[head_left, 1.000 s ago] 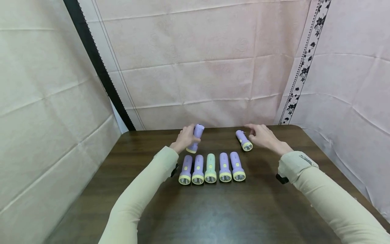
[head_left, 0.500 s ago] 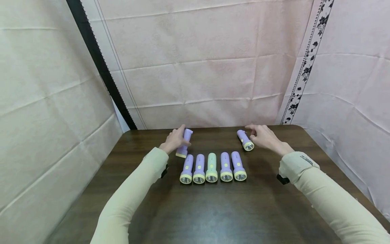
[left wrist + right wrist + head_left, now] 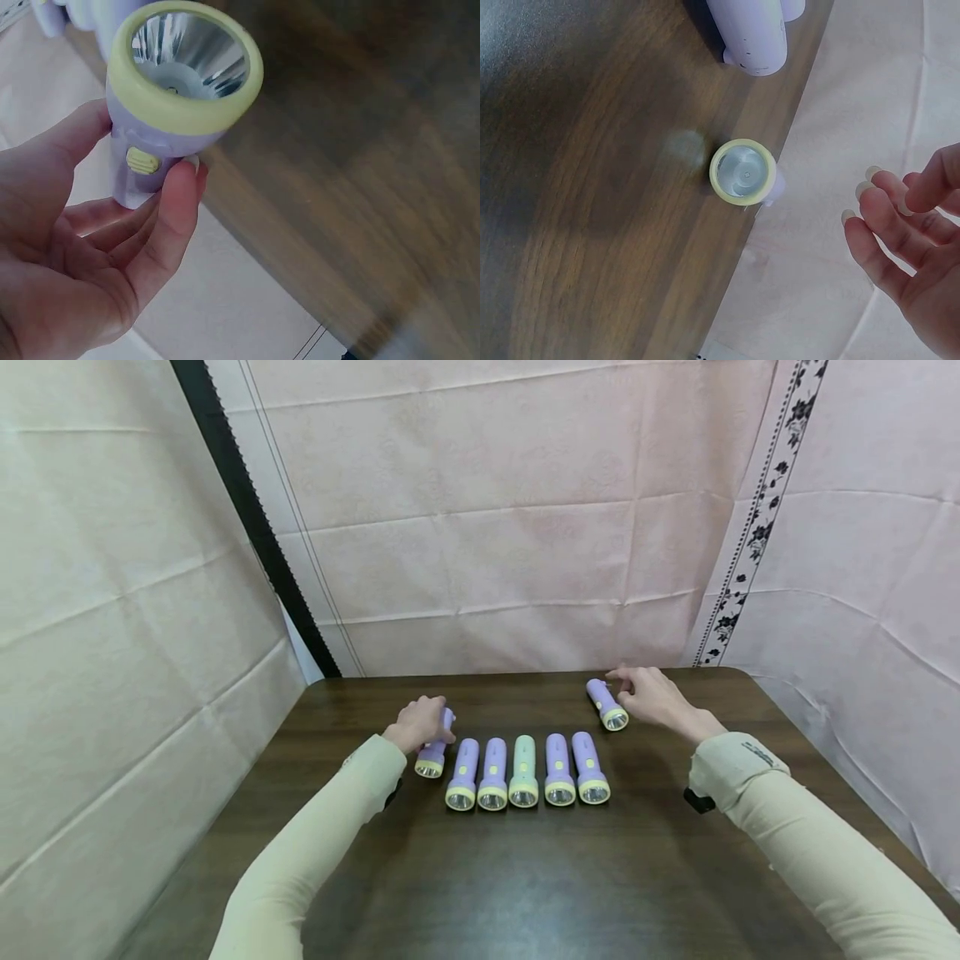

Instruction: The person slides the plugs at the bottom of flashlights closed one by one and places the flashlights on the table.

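Between thumb and fingers my left hand point(image 3: 420, 725) grips a purple flashlight point(image 3: 180, 82) with a yellow rim and yellow switch. In the head view it is just left of a row of several flashlights, its lens end towards me. That row has purple flashlights point(image 3: 494, 774) and one mint-green flashlight point(image 3: 523, 772) in the middle, all side by side. My right hand point(image 3: 654, 695) holds nothing, its fingers loosely bent, right of a lone purple flashlight point(image 3: 607, 705) near the table's back edge. The right wrist view shows a gap between these fingers and that flashlight's lens point(image 3: 742, 172).
Everything lies on a dark brown wooden table point(image 3: 525, 885). Pale cloth point(image 3: 480, 527) hangs behind it and on both sides, close to the back edge. A black strip point(image 3: 255, 518) runs down the cloth at the left.
My left hand has carried its flashlight left and towards me, from behind the row to beside its left end. The right hand has stayed by the lone flashlight.
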`<action>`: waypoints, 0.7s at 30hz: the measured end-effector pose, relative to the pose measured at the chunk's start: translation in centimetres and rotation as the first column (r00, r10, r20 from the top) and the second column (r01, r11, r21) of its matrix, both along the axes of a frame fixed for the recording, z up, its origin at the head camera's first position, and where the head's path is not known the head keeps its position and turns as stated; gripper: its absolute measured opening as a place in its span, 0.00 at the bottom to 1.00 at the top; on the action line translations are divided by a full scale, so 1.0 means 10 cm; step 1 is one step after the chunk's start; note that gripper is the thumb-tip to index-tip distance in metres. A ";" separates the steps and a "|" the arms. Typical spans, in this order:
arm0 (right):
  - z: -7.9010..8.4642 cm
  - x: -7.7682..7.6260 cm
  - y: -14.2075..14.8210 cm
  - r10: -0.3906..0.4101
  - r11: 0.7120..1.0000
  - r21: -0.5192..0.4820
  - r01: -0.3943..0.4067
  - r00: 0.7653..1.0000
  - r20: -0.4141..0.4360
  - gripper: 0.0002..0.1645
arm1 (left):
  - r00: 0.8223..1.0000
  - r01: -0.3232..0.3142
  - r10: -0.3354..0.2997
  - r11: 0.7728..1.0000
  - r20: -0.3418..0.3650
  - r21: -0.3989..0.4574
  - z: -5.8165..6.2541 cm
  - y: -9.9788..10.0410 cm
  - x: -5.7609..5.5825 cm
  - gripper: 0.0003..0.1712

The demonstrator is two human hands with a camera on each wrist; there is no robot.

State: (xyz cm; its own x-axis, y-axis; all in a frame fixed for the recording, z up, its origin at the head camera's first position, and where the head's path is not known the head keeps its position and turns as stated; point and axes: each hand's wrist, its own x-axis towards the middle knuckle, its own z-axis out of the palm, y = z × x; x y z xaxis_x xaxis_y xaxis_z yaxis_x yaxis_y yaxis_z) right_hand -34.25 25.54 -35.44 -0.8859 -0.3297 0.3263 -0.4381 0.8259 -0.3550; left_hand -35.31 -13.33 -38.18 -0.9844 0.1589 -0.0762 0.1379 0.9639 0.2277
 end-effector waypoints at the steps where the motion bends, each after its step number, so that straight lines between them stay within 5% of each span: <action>1: -0.01 0.00 0.00 0.000 1.000 0.003 0.000 1.000 0.000 0.27 | 1.000 0.004 -0.004 1.000 0.012 -0.012 -0.02 0.00 0.01 0.34; 7: 0.01 -0.01 0.00 -0.005 1.000 0.015 0.005 1.000 -0.016 0.26 | 0.997 0.031 -0.026 0.997 0.066 -0.065 -0.08 0.01 0.03 0.21; 21: 0.00 -0.05 0.01 0.004 1.000 0.012 -0.004 1.000 0.015 0.26 | 0.987 0.013 0.011 0.989 0.162 -0.148 -0.10 0.02 0.09 0.23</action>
